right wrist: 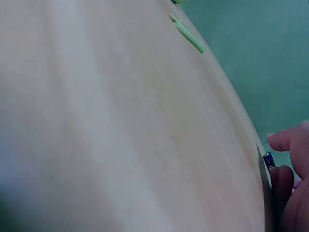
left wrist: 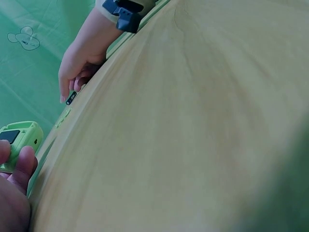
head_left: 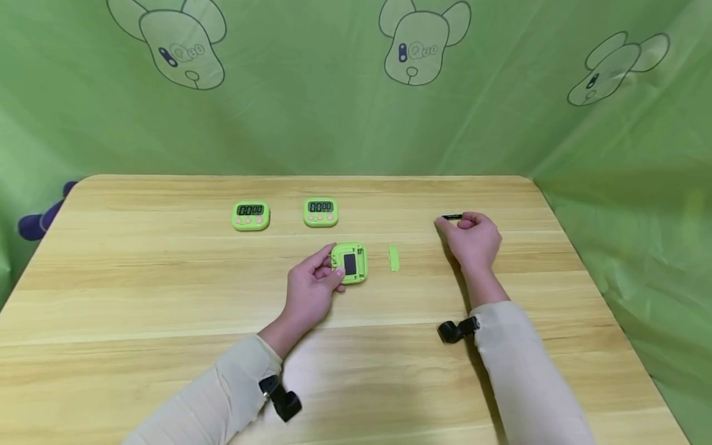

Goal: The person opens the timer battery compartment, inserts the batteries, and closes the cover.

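My left hand (head_left: 311,287) grips a green digital timer (head_left: 361,264) by its left side, back face up. Its battery compartment is uncovered, showing a narrow slot with metal contacts beside a dark rectangle. Near the right side of the table, my right hand (head_left: 475,241) has thumb and fingers bent around a small dark battery (head_left: 453,217), close over the tabletop. The same battery (right wrist: 269,159) shows at the fingers in the right wrist view. Between the hands lies a thin green battery cover (head_left: 394,258).
Two more green timers, one at the left (head_left: 251,216) and one nearer the middle (head_left: 321,212), lie face up behind the left hand, their displays reading zeros. The wooden table (head_left: 167,296) ends at a green curtain (head_left: 311,123) printed with cartoon heads.
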Available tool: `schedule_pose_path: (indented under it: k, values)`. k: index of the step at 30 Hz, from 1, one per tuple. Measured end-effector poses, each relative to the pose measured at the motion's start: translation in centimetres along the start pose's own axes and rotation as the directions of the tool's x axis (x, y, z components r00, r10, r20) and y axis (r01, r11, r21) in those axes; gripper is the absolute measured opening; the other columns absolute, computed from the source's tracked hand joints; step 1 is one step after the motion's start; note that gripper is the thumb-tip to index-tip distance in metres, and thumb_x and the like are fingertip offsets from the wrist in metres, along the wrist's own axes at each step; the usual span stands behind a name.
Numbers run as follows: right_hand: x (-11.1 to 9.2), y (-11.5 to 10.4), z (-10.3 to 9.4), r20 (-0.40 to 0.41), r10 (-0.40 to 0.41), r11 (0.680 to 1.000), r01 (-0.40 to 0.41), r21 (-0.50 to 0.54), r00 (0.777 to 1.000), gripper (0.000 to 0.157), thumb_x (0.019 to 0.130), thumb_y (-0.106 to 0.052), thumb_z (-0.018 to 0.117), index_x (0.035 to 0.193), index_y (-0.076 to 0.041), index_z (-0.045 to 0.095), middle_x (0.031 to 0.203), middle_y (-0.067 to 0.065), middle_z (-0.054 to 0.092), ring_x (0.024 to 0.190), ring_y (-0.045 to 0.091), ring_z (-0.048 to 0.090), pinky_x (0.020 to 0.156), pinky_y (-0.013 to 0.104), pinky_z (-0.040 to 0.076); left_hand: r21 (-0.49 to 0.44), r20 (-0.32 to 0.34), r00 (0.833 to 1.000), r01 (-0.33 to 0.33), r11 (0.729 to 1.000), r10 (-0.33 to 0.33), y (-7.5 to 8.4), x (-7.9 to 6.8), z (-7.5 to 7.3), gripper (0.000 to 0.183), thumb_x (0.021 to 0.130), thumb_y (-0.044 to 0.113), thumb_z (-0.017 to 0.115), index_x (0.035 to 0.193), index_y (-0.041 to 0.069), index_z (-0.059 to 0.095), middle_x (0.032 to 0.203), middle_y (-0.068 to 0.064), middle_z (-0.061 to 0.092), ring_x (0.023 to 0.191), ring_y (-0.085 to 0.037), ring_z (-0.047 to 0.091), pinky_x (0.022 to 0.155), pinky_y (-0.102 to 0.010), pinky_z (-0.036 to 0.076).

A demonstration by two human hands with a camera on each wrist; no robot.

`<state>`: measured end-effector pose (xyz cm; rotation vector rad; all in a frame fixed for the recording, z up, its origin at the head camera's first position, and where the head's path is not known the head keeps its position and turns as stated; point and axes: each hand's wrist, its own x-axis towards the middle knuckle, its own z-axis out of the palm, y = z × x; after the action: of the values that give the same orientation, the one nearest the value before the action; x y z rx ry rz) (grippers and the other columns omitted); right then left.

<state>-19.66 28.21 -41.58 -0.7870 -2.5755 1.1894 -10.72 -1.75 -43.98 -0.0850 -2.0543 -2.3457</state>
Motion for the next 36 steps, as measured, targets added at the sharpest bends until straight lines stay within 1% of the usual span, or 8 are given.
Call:
schedule_pose_path:
  k: [6, 11, 16, 19, 27, 32, 36]
  values:
    - [0.7, -0.2, 0.1, -0.003, 0.005, 0.998, -0.005, -0.058, 1.000, 0.077, 0.077, -0.057, 0.080, 0.132, -0.006, 0.059, 0.114, 0.006, 0.058, 0.101, 0.024, 0.055, 0.089, 0.039, 0.048, 0.001, 0.004, 1.000, -0.001, 1.000, 0.001, 0.3, 0.0, 0.1, 0.052, 0.089, -0.014, 0.066, 0.139, -0.005, 0.054, 0.099, -0.021, 0.061, 0.073, -0.031, 0.065, 0.065, -0.034, 0.062]
    - [0.9, -0.1, 0.1, -0.011, -0.011, 0.995, 0.010, -0.098, 1.000, 0.069, 0.080, -0.054, 0.078, 0.127, -0.006, 0.063, 0.111, 0.007, 0.060, 0.100, 0.026, 0.057, 0.090, 0.041, 0.048, 0.001, 0.003, 1.000, 0.003, 1.000, -0.003, 0.4, 0.0, 0.1, 0.052, 0.089, -0.013, 0.066, 0.139, -0.004, 0.054, 0.099, -0.021, 0.062, 0.073, -0.032, 0.065, 0.065, -0.034, 0.062]
    - [1.0, 0.1, 0.1, -0.018, -0.018, 0.994, 0.015, -0.112, 1.000, 0.062, 0.082, -0.050, 0.076, 0.125, -0.006, 0.064, 0.109, 0.007, 0.060, 0.098, 0.026, 0.057, 0.088, 0.041, 0.047, 0.010, 0.001, 1.000, 0.008, 1.000, -0.008, 0.4, 0.0, 0.2, 0.051, 0.089, -0.013, 0.066, 0.138, -0.005, 0.054, 0.099, -0.020, 0.063, 0.072, -0.033, 0.066, 0.064, -0.034, 0.062]
    - [0.9, 0.1, 0.1, -0.018, -0.015, 0.996, 0.013, -0.092, 1.000, 0.061, 0.082, -0.049, 0.076, 0.125, -0.007, 0.065, 0.108, 0.007, 0.061, 0.096, 0.024, 0.057, 0.086, 0.039, 0.048, 0.019, -0.001, 1.000, 0.012, 1.000, -0.012, 0.5, 0.0, 0.2, 0.052, 0.089, -0.013, 0.066, 0.138, -0.004, 0.055, 0.098, -0.020, 0.063, 0.071, -0.032, 0.066, 0.065, -0.034, 0.062]
    - [0.3, 0.2, -0.2, -0.004, -0.015, 0.999, 0.016, 0.030, 1.000, 0.059, 0.082, -0.047, 0.078, 0.124, -0.007, 0.065, 0.105, 0.007, 0.066, 0.091, 0.018, 0.060, 0.081, 0.029, 0.050, 0.018, -0.006, 1.000, 0.020, 1.000, -0.020, 0.5, 0.1, 0.2, 0.052, 0.088, -0.014, 0.066, 0.139, -0.005, 0.053, 0.098, -0.019, 0.062, 0.070, -0.031, 0.067, 0.065, -0.033, 0.062]
    - [-0.6, 0.3, -0.5, 0.030, -0.053, 0.996, 0.051, 0.068, 0.998, 0.054, 0.084, -0.041, 0.078, 0.123, -0.006, 0.065, 0.103, 0.006, 0.066, 0.088, 0.017, 0.060, 0.075, 0.025, 0.051, 0.008, -0.005, 1.000, 0.026, 1.000, -0.026, 0.5, 0.0, 0.2, 0.052, 0.088, -0.014, 0.066, 0.139, -0.006, 0.053, 0.099, -0.020, 0.061, 0.071, -0.031, 0.066, 0.065, -0.034, 0.062]
    - [-1.3, 0.5, -0.8, 0.058, -0.089, 0.990, 0.082, 0.113, 0.994, 0.050, 0.084, -0.035, 0.079, 0.121, -0.005, 0.066, 0.099, 0.006, 0.066, 0.081, 0.014, 0.062, 0.066, 0.020, 0.053, 0.009, -0.007, 1.000, 0.027, 1.000, -0.027, 0.4, 0.0, 0.1, 0.052, 0.089, -0.014, 0.066, 0.139, -0.006, 0.053, 0.099, -0.020, 0.061, 0.071, -0.031, 0.067, 0.065, -0.034, 0.062]
